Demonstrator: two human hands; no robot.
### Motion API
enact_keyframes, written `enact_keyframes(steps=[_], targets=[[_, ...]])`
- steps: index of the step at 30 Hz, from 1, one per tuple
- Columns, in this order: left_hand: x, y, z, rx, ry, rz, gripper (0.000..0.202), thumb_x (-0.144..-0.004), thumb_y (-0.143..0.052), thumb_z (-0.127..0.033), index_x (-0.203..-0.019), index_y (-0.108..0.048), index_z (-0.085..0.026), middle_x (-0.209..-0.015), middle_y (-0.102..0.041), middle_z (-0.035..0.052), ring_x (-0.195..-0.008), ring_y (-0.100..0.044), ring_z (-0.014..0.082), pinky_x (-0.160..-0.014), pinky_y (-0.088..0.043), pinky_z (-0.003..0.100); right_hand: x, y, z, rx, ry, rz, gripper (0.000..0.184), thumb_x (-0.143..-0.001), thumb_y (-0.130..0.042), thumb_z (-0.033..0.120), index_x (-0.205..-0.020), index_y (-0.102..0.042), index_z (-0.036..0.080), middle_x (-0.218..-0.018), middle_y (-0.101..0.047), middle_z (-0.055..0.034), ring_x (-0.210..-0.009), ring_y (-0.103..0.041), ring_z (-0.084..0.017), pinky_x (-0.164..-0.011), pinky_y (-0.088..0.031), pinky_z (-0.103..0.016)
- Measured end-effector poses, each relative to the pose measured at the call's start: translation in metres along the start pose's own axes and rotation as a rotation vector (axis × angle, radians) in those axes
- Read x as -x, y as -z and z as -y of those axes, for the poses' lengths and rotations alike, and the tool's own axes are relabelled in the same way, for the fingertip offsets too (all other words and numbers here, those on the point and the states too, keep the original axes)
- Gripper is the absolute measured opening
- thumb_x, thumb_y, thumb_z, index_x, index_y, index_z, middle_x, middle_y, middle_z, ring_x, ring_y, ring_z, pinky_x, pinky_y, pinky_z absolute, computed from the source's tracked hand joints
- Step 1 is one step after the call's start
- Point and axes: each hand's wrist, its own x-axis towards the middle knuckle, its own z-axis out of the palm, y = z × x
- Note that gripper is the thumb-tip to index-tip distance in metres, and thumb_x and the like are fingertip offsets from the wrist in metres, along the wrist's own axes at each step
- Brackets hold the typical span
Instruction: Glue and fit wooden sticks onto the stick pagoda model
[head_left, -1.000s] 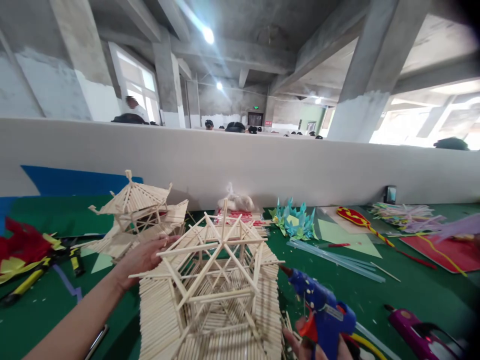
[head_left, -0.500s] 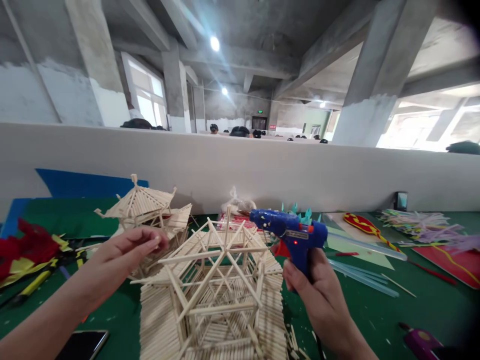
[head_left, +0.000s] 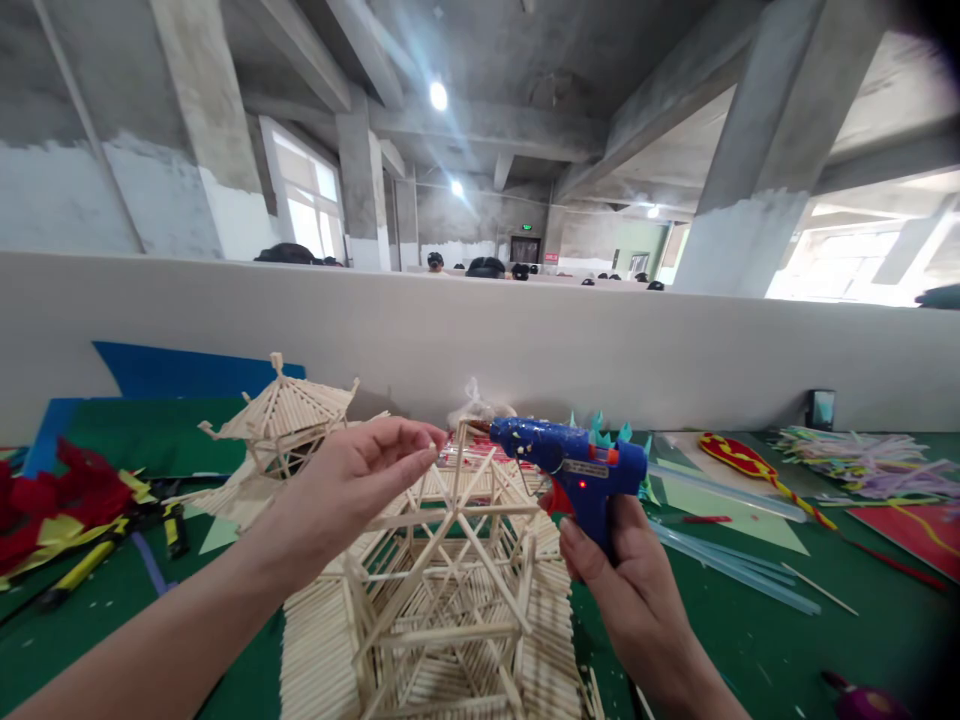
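A large model roof of pale wooden sticks (head_left: 450,590) lies on the green table in front of me. My left hand (head_left: 360,480) hovers above its top, fingers pinched together near the upright centre stick; whether they hold anything is too small to see. My right hand (head_left: 622,590) grips a blue hot glue gun (head_left: 574,470) by its handle. The gun's red light is on. Its nozzle points left at my left fingertips, just above the model's peak.
A smaller stick pavilion (head_left: 281,420) stands at the back left. Red and yellow paper (head_left: 60,500) and yellow-handled pliers (head_left: 105,550) lie left. Clear glue sticks (head_left: 735,570), teal paper flowers, a red fan and coloured strips lie right. A white partition (head_left: 525,350) borders the table's far side; several heads show beyond it.
My right hand has lifted the glue gun from low beside the model up to its peak. My left hand rose from the model's left edge to the nozzle, fingers pinched.
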Motion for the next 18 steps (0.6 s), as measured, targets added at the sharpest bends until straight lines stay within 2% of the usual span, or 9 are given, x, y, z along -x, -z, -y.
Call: enact_keyframes(steps=[6,11,18], targets=[[-0.003,-0.012,0.001,0.095,0.006,0.061,0.019,-0.076,-0.055,-0.040,-0.077,-0.054,-0.021,-0.085,-0.060,0.0022,-0.098,-0.052,0.0191,-0.076,-0.039,0.028,0.000,0.000,-0.004,0.025,0.001,0.010,0.023,-0.083,-0.045,0.036,-0.103,-0.048,0.025,-0.084,-0.057,-0.0022,-0.073,-0.050,-0.017,-0.066,-0.041,-0.032],[-0.005,-0.018,0.006,0.136,0.048,0.096,0.021,-0.076,-0.055,-0.042,-0.077,-0.054,-0.021,-0.092,-0.061,0.0029,-0.096,-0.053,0.0183,-0.075,-0.039,0.028,0.002,0.000,-0.006,-0.003,0.000,0.022,0.025,-0.083,-0.044,0.037,-0.105,-0.048,0.025,-0.090,-0.058,-0.0031,-0.081,-0.051,-0.018,-0.069,-0.042,-0.032],[-0.004,-0.018,0.009,0.157,0.038,0.127,0.019,-0.077,-0.053,-0.040,-0.075,-0.053,-0.021,-0.092,-0.061,0.0019,-0.098,-0.053,0.0178,-0.078,-0.039,0.027,-0.001,0.000,-0.006,0.053,0.021,-0.002,0.023,-0.084,-0.043,0.036,-0.102,-0.049,0.024,-0.086,-0.057,-0.0023,-0.076,-0.051,-0.016,-0.069,-0.042,-0.031]])
